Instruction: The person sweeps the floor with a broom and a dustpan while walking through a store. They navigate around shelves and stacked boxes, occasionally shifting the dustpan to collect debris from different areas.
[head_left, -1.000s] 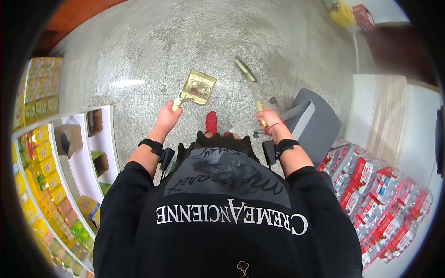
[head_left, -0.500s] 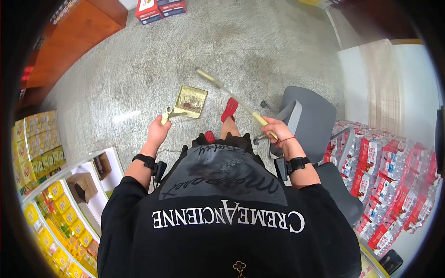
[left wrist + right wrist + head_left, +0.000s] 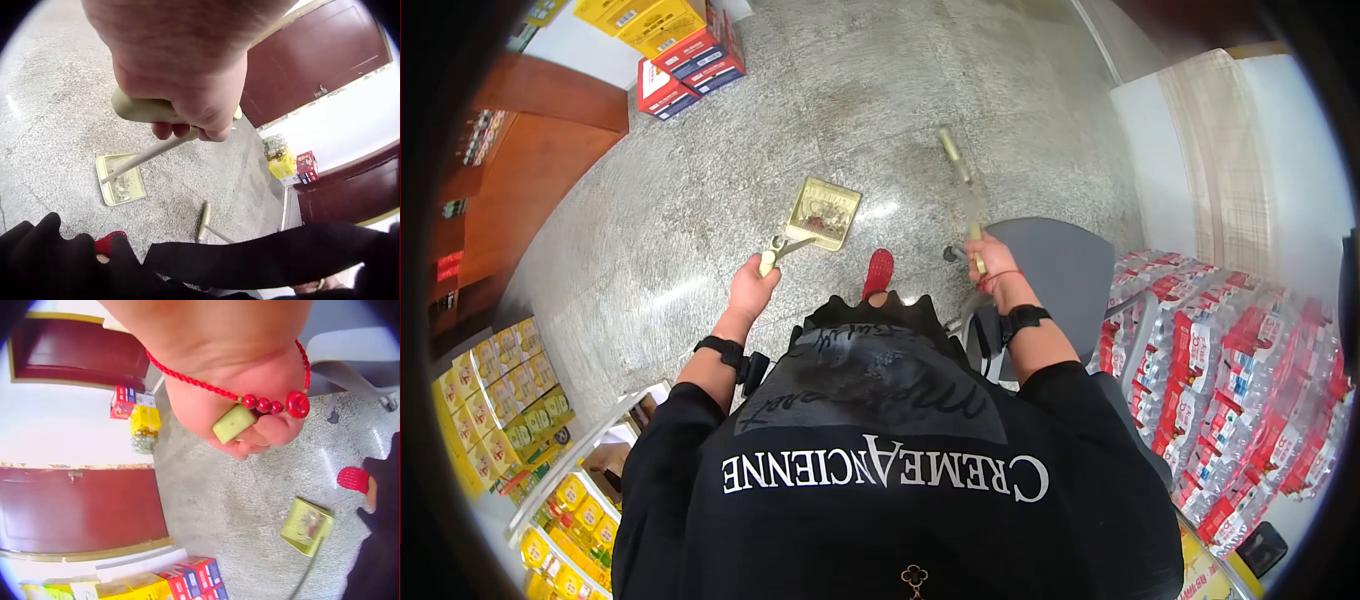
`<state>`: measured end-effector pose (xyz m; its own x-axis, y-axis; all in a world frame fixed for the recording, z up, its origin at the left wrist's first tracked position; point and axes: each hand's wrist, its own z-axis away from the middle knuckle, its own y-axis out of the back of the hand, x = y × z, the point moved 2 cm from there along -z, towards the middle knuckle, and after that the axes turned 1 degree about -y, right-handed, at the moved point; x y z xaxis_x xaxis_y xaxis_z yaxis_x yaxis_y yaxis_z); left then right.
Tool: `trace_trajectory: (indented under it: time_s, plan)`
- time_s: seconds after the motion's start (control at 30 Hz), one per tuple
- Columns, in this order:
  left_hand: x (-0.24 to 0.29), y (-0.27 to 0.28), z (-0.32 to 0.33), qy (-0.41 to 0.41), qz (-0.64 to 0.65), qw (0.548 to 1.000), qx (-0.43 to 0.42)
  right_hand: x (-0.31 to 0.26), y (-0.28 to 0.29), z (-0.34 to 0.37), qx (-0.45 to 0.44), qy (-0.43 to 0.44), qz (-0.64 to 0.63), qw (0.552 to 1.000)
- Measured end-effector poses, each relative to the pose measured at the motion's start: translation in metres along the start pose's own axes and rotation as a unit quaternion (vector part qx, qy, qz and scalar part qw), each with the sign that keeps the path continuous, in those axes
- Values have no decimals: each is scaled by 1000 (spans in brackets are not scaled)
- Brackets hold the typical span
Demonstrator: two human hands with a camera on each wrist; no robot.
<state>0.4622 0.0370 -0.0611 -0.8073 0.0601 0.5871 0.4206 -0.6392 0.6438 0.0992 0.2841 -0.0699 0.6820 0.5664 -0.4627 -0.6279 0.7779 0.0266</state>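
The left hand (image 3: 752,288) grips the pale green handle of a dustpan (image 3: 825,213), whose pan rests on the floor with some debris in it. In the left wrist view the fingers curl round that handle (image 3: 144,109), and the pan (image 3: 122,181) lies below. My right hand (image 3: 998,268) holds the broom's handle (image 3: 234,424), its end showing from the fist in the right wrist view. The broom head (image 3: 953,153), blurred, is over the floor to the right of the pan; whether it touches the floor I cannot tell.
A red shoe (image 3: 879,272) stands just below the pan. A grey chair (image 3: 1050,265) is beside the right arm, with wrapped bottle packs (image 3: 1230,370) behind it. Stacked cartons (image 3: 690,65) stand at the upper left, yellow boxes (image 3: 500,390) at the left.
The broom head has swung out left and then back right, away from the pan. The dustpan has shifted slightly. The view has turned, bringing the stacked cartons further in.
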Motion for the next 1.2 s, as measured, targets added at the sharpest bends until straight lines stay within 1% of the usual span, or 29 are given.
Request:
trace_trajectory:
  time_s: [0.07,0.1,0.17,0.2,0.23,0.27,0.3,0.37,0.4,0.47,0.5,0.57,0.6,0.63,0.67,0.73,0.77,0.8,0.87,0.93,1.0,1.07,1.1,1.13,1.17,1.2]
  plan:
    - [30,-7,-19,-17,-32,999,-25,3,2,2,-36,-6,90,995]
    - [40,-13,-30,-38,-34,998,-30,-1,3,10,-32,-7,86,996]
    - [67,-21,-45,-56,-43,997,-36,-17,2,37,-92,-27,96,991]
    - [80,-24,-53,-73,-50,995,-36,-24,7,43,-88,-27,94,991]
    - [89,-30,-62,-98,-59,993,-32,-29,11,48,-92,-40,57,993]
    - [99,-34,-70,-100,-59,993,-35,-33,15,53,-97,-52,21,994]
    - [111,-37,-76,-108,-63,992,-35,-37,20,56,-94,-51,18,994]
    - [133,-40,-88,-110,-59,991,-48,-42,30,63,-127,-28,52,990]
    - [138,-42,-94,-110,-60,991,-50,-41,38,66,-126,-30,51,990]
    - [147,-42,-108,-131,-83,987,-46,-44,56,68,-88,-13,3,996]
    - [150,-41,-115,-129,-85,987,-45,-48,63,64,-90,-15,3,996]
    - [154,-39,-125,-146,-83,985,-28,-51,77,55,-22,14,-27,999]
    - [155,-38,-128,-153,-81,985,-20,-53,79,48,-23,10,-25,999]
    - [163,-34,-130,-127,-81,988,-38,-57,81,37,13,13,-49,999]
    - [164,-33,-134,-124,-81,988,-37,-63,81,26,48,16,-71,996]
    - [165,-25,-141,-131,-87,987,-19,-79,75,6,53,13,-71,996]
    - [165,-22,-144,-120,-76,990,-18,-82,73,-8,51,2,-116,992]
    - [168,-17,-146,-115,-75,990,-13,-88,67,-19,49,-9,-159,986]
    - [169,-7,-149,-90,-79,992,-28,-95,51,-34,52,-22,-143,988]
    - [159,0,-157,-75,-86,993,-19,-102,25,-36,9,-41,8,999]
    - [150,9,-166,-65,-93,993,-36,-95,-3,-42,-27,-28,73,997]
    - [130,16,-171,-42,-44,998,-18,-99,-29,-37,-25,-37,114,993]
    - [125,23,-173,-36,-50,998,-29,-105,-43,-36,-65,-47,132,988]
    - [121,32,-173,-29,-56,997,-38,-118,-67,-27,-107,-57,151,981]
    - [115,42,-171,-27,-35,998,-47,-135,-84,-15,-102,-70,168,978]
    - [108,51,-170,-14,-24,999,-33,-150,-99,-15,-111,-67,188,974]
